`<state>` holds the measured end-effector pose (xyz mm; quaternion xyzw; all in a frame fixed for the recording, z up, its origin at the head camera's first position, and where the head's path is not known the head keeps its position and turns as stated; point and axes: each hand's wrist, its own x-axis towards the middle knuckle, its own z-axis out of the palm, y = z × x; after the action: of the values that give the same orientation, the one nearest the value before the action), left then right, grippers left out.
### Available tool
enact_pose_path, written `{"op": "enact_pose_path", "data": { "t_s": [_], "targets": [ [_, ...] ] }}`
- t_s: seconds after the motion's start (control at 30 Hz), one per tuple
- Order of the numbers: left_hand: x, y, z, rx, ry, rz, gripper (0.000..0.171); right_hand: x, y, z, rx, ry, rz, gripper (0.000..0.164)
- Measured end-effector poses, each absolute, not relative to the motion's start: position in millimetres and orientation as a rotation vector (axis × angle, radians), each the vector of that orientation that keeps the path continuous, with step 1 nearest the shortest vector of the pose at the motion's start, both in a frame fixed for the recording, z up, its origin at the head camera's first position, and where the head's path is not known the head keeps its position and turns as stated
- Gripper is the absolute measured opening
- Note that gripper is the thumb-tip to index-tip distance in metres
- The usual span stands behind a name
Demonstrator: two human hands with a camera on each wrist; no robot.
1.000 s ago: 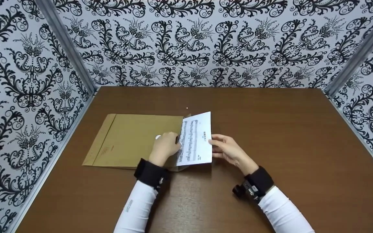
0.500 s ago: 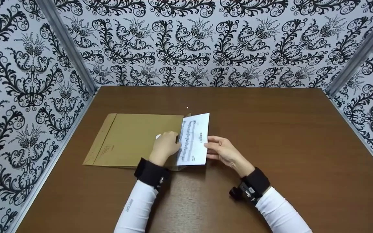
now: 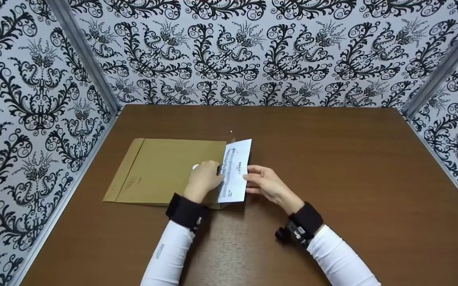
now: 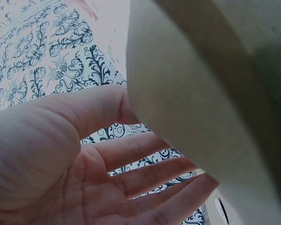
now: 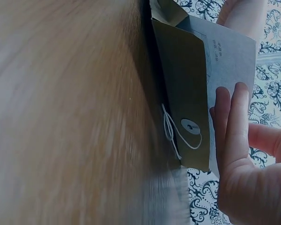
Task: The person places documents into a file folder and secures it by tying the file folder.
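Observation:
A brown kraft document envelope (image 3: 165, 171) lies on the table, its mouth toward the right. My left hand (image 3: 205, 178) grips the upper layer at the mouth, thumb by the edge. Partly inside the envelope is white sheet music (image 3: 236, 172), its right end sticking out and raised. My right hand (image 3: 268, 184) pinches that outer edge, thumb on the printed side and fingers behind. In the right wrist view the envelope's flap (image 5: 183, 79) shows below the sheet, bearing a round button (image 5: 190, 126) and a loose white string (image 5: 170, 131). The sheet's inner part is hidden in the envelope.
The brown wooden table (image 3: 332, 159) extends around the envelope. Patterned black-and-white walls (image 3: 229, 51) stand behind and at both sides, with grey posts (image 3: 88, 59) at the corners. Black straps with cameras (image 3: 302, 226) sit on both wrists.
My right hand has moved left with the sheet music, and less of the sheet shows outside the envelope. My left hand has kept its place at the mouth.

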<state>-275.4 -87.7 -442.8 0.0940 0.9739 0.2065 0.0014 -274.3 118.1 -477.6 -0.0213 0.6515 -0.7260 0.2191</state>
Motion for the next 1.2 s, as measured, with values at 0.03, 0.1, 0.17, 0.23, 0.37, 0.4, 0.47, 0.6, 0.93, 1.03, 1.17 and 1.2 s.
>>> {"op": "enact_pose_path", "data": {
  "t_s": [0.03,0.1,0.17,0.23,0.37,0.4,0.47,0.6,0.93,1.03,1.17,1.2],
  "targets": [
    [-275.5,-87.7,-442.7,0.291,3.055,0.648,0.024,-274.4,116.9,-477.3,-0.061,1.804,-2.008,0.05],
    [-275.8,-87.5,-442.7,0.285,3.052,0.65,0.023,-274.7,114.7,-476.8,-0.068,1.808,-2.008,0.05],
    [-276.2,-87.2,-442.6,0.28,3.046,0.656,0.022,-275.0,112.6,-476.4,-0.078,1.811,-2.008,0.049],
    [-276.2,-86.9,-442.4,0.277,3.045,0.661,0.023,-275.3,110.3,-475.9,-0.087,1.814,-2.005,0.048],
    [-275.5,-86.4,-442.5,0.283,3.056,0.649,0.025,-276.3,105.1,-475.8,-0.089,1.816,-1.997,0.047],
    [-275.2,-86.3,-442.5,0.287,3.063,0.643,0.025,-276.6,104.0,-475.8,-0.088,1.817,-1.997,0.046],
    [-274.9,-86.1,-443.0,0.296,3.077,0.627,0.023,-277.6,101.9,-476.5,-0.078,1.819,-1.995,0.046],
    [-274.8,-85.8,-442.8,0.301,3.089,0.612,0.018,-279.8,99.0,-478.9,-0.06,1.832,-1.991,0.046],
    [-274.2,-85.4,-440.2,0.289,3.074,0.61,0.019,-285.6,93.9,-485.4,-0.055,1.86,-1.963,0.043],
    [-273.8,-85.4,-439.8,0.283,3.07,0.61,0.024,-286.1,90.9,-486.3,-0.034,1.859,-1.957,0.042],
    [-273.9,-85.7,-440.5,0.285,3.075,0.596,0.023,-287.3,86.7,-487.1,-0.022,1.875,-1.943,0.042],
    [-274.1,-85.8,-440.8,0.288,3.078,0.59,0.022,-287.7,85.7,-487.1,-0.02,1.884,-1.934,0.043]
  ]
}}
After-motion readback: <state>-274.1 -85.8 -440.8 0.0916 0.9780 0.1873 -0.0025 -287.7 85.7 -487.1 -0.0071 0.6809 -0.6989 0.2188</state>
